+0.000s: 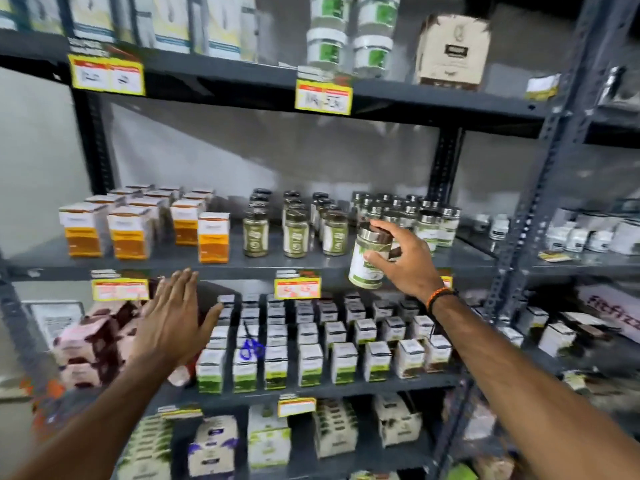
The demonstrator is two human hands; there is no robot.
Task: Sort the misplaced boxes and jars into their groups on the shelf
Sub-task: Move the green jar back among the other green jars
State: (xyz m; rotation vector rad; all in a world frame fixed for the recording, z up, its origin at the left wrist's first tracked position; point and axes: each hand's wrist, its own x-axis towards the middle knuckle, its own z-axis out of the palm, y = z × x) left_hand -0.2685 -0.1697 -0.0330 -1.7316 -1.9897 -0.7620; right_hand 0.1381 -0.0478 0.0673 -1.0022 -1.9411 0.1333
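Note:
My right hand (403, 259) grips a white jar with a green label and a silver lid (366, 263), held in front of the middle shelf's edge (242, 266). Behind it stand silver-lidded white jars (429, 223) at the shelf's right end. Dark-lidded green jars (296, 225) fill the middle, and orange-and-white boxes (131, 226) the left. My left hand (175, 315) is flat and open, fingers together, in front of the lower shelf near pink and brown boxes (91, 344). Rows of small green-and-white boxes (311, 341) line that lower shelf.
The dark metal rack has yellow price tags (323, 95) on its shelf edges. Blue-handled scissors (251, 348) lie on the small boxes. The top shelf holds tall boxes, green-label tubs (349, 46) and a beige carton (452, 51). A neighbouring rack (581, 237) stands to the right.

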